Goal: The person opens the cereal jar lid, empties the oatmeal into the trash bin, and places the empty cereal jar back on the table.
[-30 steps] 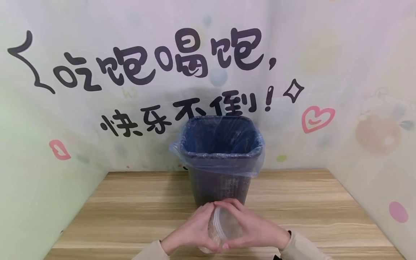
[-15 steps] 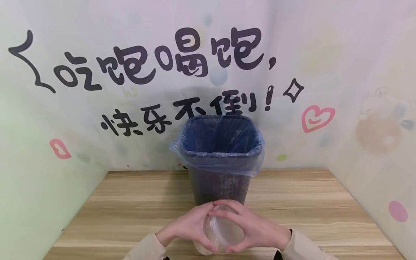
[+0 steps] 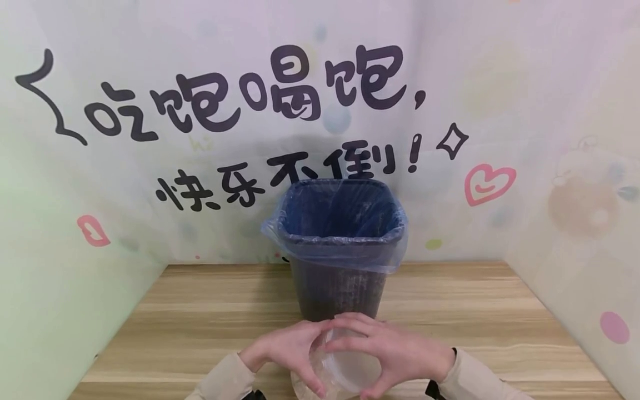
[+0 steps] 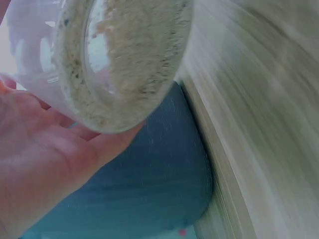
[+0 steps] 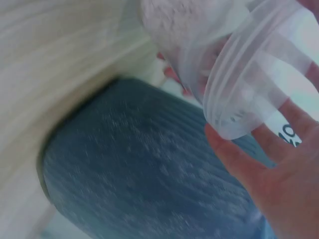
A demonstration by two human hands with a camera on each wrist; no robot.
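A clear plastic tub (image 4: 124,64) of beige, crumbly powder is tilted on its side between both hands, just in front of the bin. Its base shows in the left wrist view, with powder lying against it. My left hand (image 3: 290,353) grips the tub's body. My right hand (image 3: 402,353) curls round a translucent piece (image 5: 249,84) at the ridged rim; whether this is a lid or a second cup, I cannot tell. The fingertips of both hands meet on the far side in the head view. Fingers partly hide the tub.
A dark bin (image 3: 340,289) with a blue plastic liner (image 3: 345,255) stands upright behind the hands. The wooden table (image 3: 215,311) meets a white printed wall (image 3: 225,33) at the back. Pale walls flank both sides.
Both hands have shifted slightly down towards the person with the tub. The tub's translucent end has turned more towards the head camera. The bin has not moved.
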